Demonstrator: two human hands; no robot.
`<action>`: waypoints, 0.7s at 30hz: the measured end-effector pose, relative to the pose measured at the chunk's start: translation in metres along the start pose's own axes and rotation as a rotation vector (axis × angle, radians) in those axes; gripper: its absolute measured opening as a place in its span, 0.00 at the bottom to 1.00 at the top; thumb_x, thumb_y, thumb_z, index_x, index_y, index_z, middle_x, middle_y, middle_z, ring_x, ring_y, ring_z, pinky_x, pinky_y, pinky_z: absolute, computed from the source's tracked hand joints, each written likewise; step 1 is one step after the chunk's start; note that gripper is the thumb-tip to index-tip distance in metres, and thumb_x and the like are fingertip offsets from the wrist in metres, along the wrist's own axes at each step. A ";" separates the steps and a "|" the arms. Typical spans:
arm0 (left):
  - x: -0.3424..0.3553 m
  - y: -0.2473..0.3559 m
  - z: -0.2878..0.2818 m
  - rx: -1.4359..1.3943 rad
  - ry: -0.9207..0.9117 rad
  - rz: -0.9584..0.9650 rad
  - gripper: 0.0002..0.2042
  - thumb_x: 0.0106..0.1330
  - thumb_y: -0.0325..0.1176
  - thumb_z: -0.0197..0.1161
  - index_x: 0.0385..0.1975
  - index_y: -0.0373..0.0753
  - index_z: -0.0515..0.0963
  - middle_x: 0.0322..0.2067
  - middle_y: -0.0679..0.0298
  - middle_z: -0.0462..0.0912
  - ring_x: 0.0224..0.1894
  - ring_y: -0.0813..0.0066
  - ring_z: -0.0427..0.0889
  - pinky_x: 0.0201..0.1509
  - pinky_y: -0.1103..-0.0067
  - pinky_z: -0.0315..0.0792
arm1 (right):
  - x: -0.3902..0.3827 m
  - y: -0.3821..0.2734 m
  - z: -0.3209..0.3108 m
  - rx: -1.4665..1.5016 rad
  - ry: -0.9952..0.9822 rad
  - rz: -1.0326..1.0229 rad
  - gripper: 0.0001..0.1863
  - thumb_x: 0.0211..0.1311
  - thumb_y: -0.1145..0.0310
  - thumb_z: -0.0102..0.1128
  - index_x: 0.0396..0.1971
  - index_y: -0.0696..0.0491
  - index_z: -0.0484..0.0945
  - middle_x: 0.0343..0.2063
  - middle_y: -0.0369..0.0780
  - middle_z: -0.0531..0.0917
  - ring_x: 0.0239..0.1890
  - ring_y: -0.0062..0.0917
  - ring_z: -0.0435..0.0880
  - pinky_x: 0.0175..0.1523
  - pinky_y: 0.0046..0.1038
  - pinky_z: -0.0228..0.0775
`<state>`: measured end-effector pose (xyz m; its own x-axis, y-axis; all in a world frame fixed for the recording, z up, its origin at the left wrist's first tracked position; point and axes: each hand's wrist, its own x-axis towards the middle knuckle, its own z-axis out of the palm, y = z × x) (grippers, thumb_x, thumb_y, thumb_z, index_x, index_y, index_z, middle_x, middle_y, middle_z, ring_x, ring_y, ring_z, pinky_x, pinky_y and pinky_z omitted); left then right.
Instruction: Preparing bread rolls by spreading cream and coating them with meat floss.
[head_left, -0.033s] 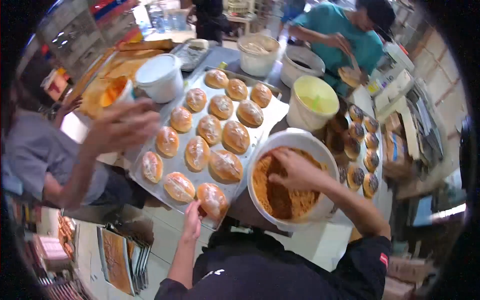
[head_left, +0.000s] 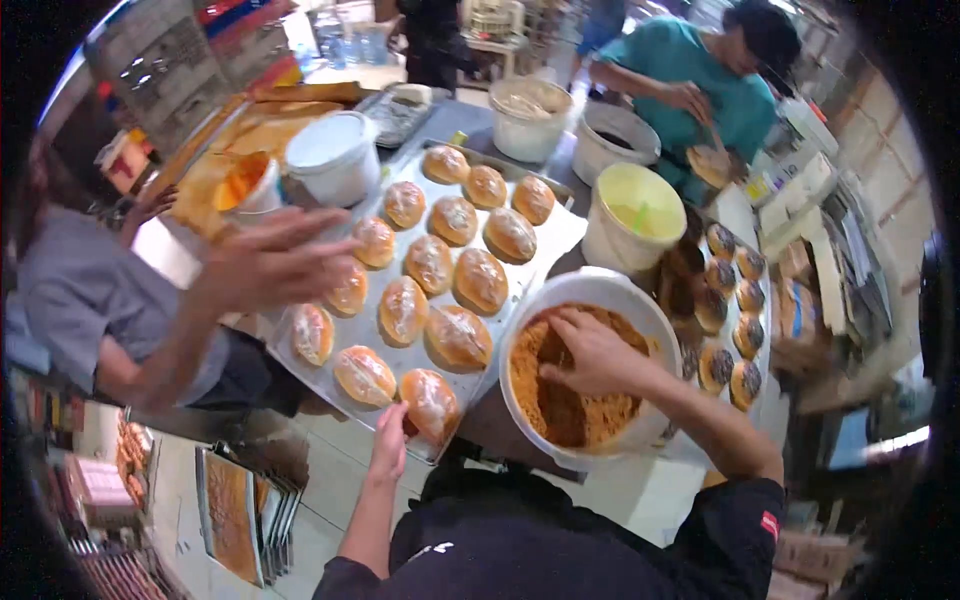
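Observation:
My left hand is at the near corner of a metal baking tray. Its fingertips grip the left side of an oval bun with a whitish, shiny top; part of the grip is hidden. My right hand reaches into a white tub of orange-brown crumbs. The thumb and fingers are apart, with the fingertips on the crumbs and nothing seen in the palm. Several more white-topped golden buns lie in rows on the tray.
At left, a co-worker's hand hovers over the tray's edge. Behind stand a lidded white bucket, a tub of pale cream and a yellowish bucket. Dark-topped buns lie at right. Across the table, a person in teal holds a bun.
The view has shifted slightly, so the table appears a little lower and further right. The co-worker's hand at left has moved slightly right with straighter fingers. Both my hands stay in place.

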<state>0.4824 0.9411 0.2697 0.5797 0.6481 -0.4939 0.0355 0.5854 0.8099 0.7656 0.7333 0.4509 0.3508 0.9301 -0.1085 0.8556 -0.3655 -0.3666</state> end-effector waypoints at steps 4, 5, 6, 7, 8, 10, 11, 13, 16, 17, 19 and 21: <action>0.004 -0.002 0.012 0.218 0.204 0.183 0.13 0.73 0.41 0.54 0.38 0.36 0.77 0.37 0.67 0.78 0.41 0.81 0.73 0.49 0.80 0.68 | 0.008 -0.006 -0.009 0.041 -0.357 -0.045 0.41 0.61 0.48 0.61 0.63 0.65 0.62 0.63 0.57 0.64 0.66 0.49 0.64 0.71 0.38 0.56; 0.008 -0.005 0.005 0.208 0.230 0.201 0.13 0.73 0.41 0.54 0.38 0.36 0.77 0.37 0.67 0.78 0.41 0.81 0.73 0.49 0.80 0.68 | 0.007 -0.004 -0.006 0.048 -0.269 -0.072 0.41 0.61 0.48 0.60 0.63 0.65 0.62 0.64 0.57 0.64 0.66 0.49 0.63 0.71 0.38 0.55; 0.017 -0.011 -0.006 0.178 0.229 0.233 0.14 0.73 0.42 0.54 0.38 0.35 0.77 0.37 0.67 0.78 0.41 0.81 0.73 0.49 0.80 0.67 | 0.008 -0.004 -0.002 0.060 -0.182 -0.094 0.42 0.61 0.47 0.60 0.64 0.64 0.61 0.64 0.57 0.63 0.67 0.49 0.63 0.71 0.38 0.54; 0.023 -0.014 -0.007 0.148 0.216 0.259 0.15 0.73 0.43 0.53 0.39 0.35 0.77 0.37 0.66 0.78 0.42 0.81 0.72 0.50 0.80 0.67 | 0.008 -0.003 0.001 0.054 -0.183 -0.109 0.42 0.61 0.47 0.60 0.64 0.64 0.61 0.64 0.57 0.63 0.67 0.49 0.63 0.71 0.38 0.54; 0.028 -0.017 -0.008 0.059 0.255 0.238 0.15 0.73 0.42 0.54 0.39 0.35 0.77 0.39 0.65 0.79 0.43 0.80 0.73 0.52 0.79 0.67 | 0.009 -0.001 0.006 0.028 -0.175 -0.151 0.43 0.61 0.46 0.59 0.62 0.66 0.62 0.63 0.58 0.64 0.66 0.49 0.63 0.71 0.38 0.55; 0.034 -0.013 -0.001 -0.014 0.221 0.232 0.15 0.73 0.42 0.54 0.40 0.35 0.77 0.40 0.65 0.79 0.44 0.79 0.74 0.53 0.79 0.67 | 0.005 0.010 0.024 -0.147 -0.122 -0.288 0.43 0.61 0.43 0.57 0.61 0.67 0.63 0.63 0.59 0.65 0.66 0.48 0.65 0.70 0.39 0.56; 0.038 -0.013 -0.001 -0.087 0.192 0.222 0.14 0.73 0.42 0.54 0.40 0.35 0.77 0.41 0.64 0.79 0.45 0.79 0.75 0.54 0.78 0.68 | 0.008 0.008 0.018 -0.147 -0.120 -0.294 0.43 0.61 0.43 0.57 0.61 0.67 0.63 0.63 0.59 0.65 0.66 0.48 0.65 0.70 0.39 0.56; 0.044 -0.013 -0.001 -0.081 0.163 0.233 0.14 0.73 0.40 0.55 0.43 0.34 0.76 0.43 0.63 0.79 0.48 0.76 0.76 0.56 0.77 0.68 | 0.006 -0.001 -0.011 0.052 -0.436 -0.138 0.43 0.61 0.42 0.57 0.60 0.67 0.65 0.61 0.58 0.67 0.64 0.47 0.68 0.69 0.39 0.58; 0.051 -0.015 -0.012 -0.260 0.109 0.230 0.14 0.72 0.38 0.56 0.48 0.34 0.75 0.47 0.62 0.79 0.50 0.74 0.77 0.58 0.73 0.70 | -0.019 0.001 -0.041 0.040 -0.219 -0.156 0.35 0.62 0.50 0.61 0.59 0.63 0.68 0.59 0.55 0.72 0.61 0.45 0.72 0.66 0.38 0.63; 0.052 -0.015 -0.015 -0.244 0.079 0.203 0.14 0.72 0.38 0.56 0.48 0.34 0.75 0.47 0.62 0.79 0.50 0.74 0.77 0.58 0.73 0.70 | -0.033 0.000 -0.051 0.057 -0.088 -0.148 0.32 0.61 0.55 0.64 0.58 0.61 0.71 0.58 0.53 0.74 0.61 0.44 0.73 0.65 0.37 0.65; 0.053 -0.012 -0.022 -0.374 0.091 0.204 0.15 0.72 0.38 0.55 0.50 0.34 0.74 0.49 0.62 0.79 0.52 0.72 0.78 0.58 0.72 0.72 | -0.053 -0.008 -0.073 0.147 -0.054 -0.081 0.25 0.60 0.62 0.66 0.54 0.58 0.75 0.51 0.50 0.79 0.54 0.42 0.79 0.56 0.38 0.72; 0.048 -0.003 -0.023 -0.409 -0.007 0.165 0.20 0.73 0.41 0.52 0.57 0.34 0.71 0.55 0.61 0.77 0.56 0.69 0.77 0.61 0.68 0.71 | -0.077 -0.008 -0.070 0.156 0.092 -0.036 0.22 0.60 0.64 0.66 0.51 0.58 0.77 0.47 0.49 0.82 0.46 0.42 0.83 0.49 0.38 0.76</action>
<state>0.4910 0.9821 0.2363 0.5560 0.7468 -0.3648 -0.3829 0.6197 0.6851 0.7585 0.6621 0.5268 0.3605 0.9327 -0.0101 0.8013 -0.3152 -0.5085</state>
